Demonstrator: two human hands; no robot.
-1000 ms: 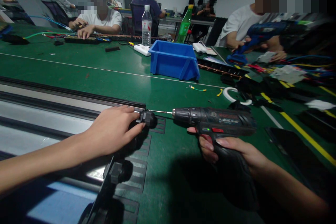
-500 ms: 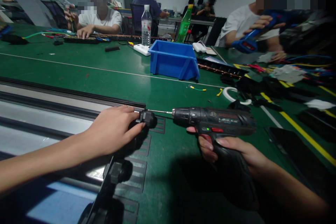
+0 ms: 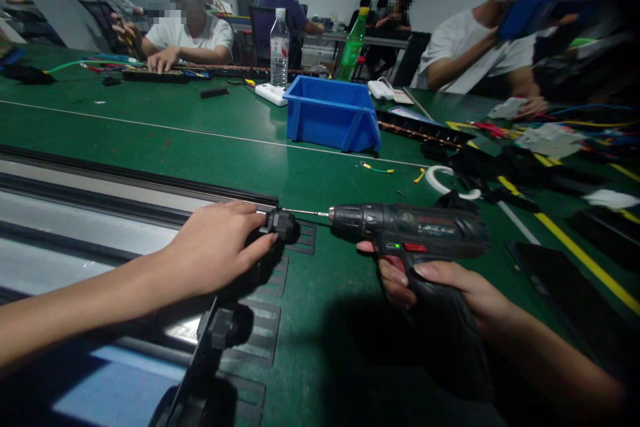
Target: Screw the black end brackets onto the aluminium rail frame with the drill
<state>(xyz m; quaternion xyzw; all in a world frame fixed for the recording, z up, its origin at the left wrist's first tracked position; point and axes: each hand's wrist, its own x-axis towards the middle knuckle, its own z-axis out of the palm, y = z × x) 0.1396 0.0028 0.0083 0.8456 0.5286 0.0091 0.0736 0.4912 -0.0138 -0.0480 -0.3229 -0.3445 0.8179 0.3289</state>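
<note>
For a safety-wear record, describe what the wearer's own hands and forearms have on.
The left hand and right hand are both ungloved. Both visible forearms and wrists are bare: no sleeve, watch or bracelet shows. No ring is visible.

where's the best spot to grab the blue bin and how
Probably its near rim, coming down from above, fingers inside and thumb outside: the blue bin sits upright with an open top and thin walls. The clear bottle stands behind its left end, so the near side looks freer.
</note>
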